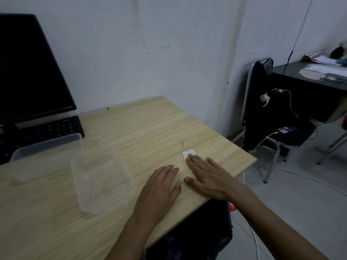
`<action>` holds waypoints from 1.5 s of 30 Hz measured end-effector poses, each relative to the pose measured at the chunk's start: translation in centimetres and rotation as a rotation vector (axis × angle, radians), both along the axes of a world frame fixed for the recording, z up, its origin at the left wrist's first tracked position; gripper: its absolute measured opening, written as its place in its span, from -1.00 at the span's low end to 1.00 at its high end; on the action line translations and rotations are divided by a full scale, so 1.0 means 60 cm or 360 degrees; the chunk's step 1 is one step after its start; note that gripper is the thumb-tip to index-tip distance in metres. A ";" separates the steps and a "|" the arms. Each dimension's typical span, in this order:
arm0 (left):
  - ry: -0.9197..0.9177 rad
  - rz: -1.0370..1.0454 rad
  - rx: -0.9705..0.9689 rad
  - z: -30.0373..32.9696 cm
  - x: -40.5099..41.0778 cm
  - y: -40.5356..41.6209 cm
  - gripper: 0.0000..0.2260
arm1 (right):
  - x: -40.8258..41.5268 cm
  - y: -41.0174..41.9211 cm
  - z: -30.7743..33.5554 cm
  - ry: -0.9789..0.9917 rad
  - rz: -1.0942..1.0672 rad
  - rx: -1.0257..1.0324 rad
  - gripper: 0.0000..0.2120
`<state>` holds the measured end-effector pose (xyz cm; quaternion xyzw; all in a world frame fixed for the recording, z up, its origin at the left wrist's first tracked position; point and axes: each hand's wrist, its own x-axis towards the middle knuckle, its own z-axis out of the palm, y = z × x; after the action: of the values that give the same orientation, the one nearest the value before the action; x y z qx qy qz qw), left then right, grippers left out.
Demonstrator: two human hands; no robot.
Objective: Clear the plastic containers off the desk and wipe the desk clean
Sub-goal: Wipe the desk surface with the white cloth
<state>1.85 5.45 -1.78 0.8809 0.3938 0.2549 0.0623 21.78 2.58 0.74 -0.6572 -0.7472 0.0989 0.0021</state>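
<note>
On woodgrain desk, right hand flattens white tissue

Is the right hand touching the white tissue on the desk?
Touching. The head view shows the right hand lying flat, its straight fingers pressing on the white tissue, whose far corner sticks out beyond the fingertips.

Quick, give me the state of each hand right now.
Left hand: open, flat on the desk, holding nothing.
Right hand: open, straight fingers pressing the white tissue against the desk.
</note>
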 end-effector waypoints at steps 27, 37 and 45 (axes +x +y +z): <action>-0.0204 -0.0026 -0.0231 0.016 -0.002 -0.003 -0.58 | 0.085 0.114 0.007 0.0017 -0.0446 -0.0047 -0.30; -0.0245 -0.0024 -0.0239 0.012 -0.006 -0.003 -0.63 | 0.081 0.055 -0.001 -0.0054 -0.0238 -0.0014 -0.36; -0.0279 -0.0023 -0.0225 0.014 -0.005 -0.004 -0.66 | 0.131 0.162 0.005 -0.0052 -0.0455 -0.0084 -0.32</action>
<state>1.57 5.19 -0.93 0.8516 0.3974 0.3021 0.1602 29.63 12.31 1.06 -0.7582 -0.6431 0.1064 -0.0132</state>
